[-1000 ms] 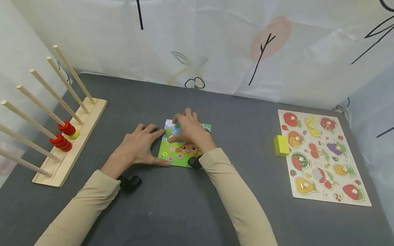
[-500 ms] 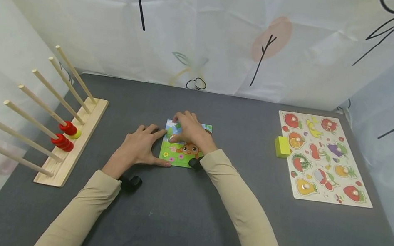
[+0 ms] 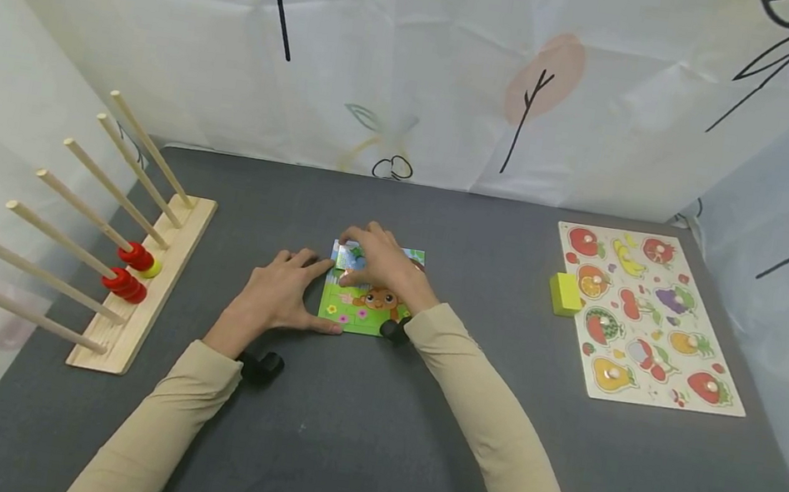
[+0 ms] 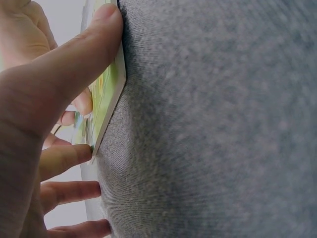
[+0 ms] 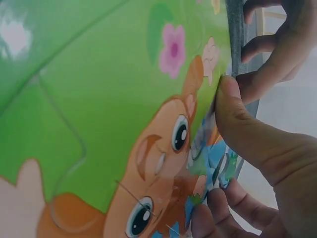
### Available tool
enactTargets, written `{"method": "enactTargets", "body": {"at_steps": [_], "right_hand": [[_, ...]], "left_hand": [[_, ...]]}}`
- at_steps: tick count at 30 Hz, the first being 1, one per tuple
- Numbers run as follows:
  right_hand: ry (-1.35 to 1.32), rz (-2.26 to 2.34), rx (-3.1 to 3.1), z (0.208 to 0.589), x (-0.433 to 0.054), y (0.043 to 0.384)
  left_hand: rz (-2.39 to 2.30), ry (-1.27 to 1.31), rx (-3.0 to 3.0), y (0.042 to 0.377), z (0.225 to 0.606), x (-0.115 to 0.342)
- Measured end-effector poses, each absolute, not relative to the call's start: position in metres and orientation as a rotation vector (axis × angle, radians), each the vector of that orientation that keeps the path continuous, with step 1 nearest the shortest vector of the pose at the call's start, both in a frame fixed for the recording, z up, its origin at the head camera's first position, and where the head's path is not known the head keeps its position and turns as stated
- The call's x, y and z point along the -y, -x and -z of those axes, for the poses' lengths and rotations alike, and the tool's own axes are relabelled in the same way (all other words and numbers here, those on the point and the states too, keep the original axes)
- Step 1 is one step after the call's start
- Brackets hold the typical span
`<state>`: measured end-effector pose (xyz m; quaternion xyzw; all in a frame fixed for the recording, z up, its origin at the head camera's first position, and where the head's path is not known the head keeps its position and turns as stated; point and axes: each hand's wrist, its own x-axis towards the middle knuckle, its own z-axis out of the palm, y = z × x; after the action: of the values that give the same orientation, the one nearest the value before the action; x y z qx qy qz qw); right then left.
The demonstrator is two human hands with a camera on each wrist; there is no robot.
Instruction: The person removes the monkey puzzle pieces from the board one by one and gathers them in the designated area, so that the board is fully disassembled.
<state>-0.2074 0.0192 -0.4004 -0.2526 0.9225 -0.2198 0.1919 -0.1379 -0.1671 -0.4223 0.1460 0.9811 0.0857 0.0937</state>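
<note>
A square jigsaw puzzle (image 3: 353, 322), printed with an orange cartoon animal on green grass, lies flat on the dark grey table. My left hand (image 3: 276, 294) is spread at its left side, the thumb (image 4: 106, 29) resting on the near edge and the index finger (image 4: 74, 156) touching the left edge. Over the upper part, my right hand (image 3: 389, 268) pinches a blue and green puzzle piece (image 5: 228, 167) between thumb and fingers. That piece overlaps the puzzle's upper left area, and the hand hides much of the upper right.
On the left stands a wooden peg rack (image 3: 147, 304) with several upright rods and red and yellow rings (image 3: 125, 286). A fruit puzzle board (image 3: 664, 322) lies at the right, with a yellow block (image 3: 565, 293) against its left edge. Fabric walls (image 3: 420, 65) border the table.
My right hand has shifted slightly, its fingertips moving a little left over the upper left part of the puzzle. The left hand has held its place.
</note>
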Motion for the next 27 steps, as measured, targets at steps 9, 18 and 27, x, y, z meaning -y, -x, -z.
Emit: {"method": "enactTargets", "body": {"at_steps": [9, 18, 27], "right_hand": [[0.743, 0.554, -2.557, 0.3965, -0.0214, 0.2080], [0.757, 0.576, -2.574, 0.3975, -0.0233, 0.2044], [0.804, 0.516, -2.566, 0.3994, -0.0245, 0.2021]], "left_hand": [[-0.252, -0.432, -2.910, 0.1371, 0.4209, 0.1676], [-0.256, -0.428, -2.906, 0.1369, 0.4206, 0.1675], [-0.270, -0.425, -2.901, 0.1360, 0.4200, 0.1667]]}}
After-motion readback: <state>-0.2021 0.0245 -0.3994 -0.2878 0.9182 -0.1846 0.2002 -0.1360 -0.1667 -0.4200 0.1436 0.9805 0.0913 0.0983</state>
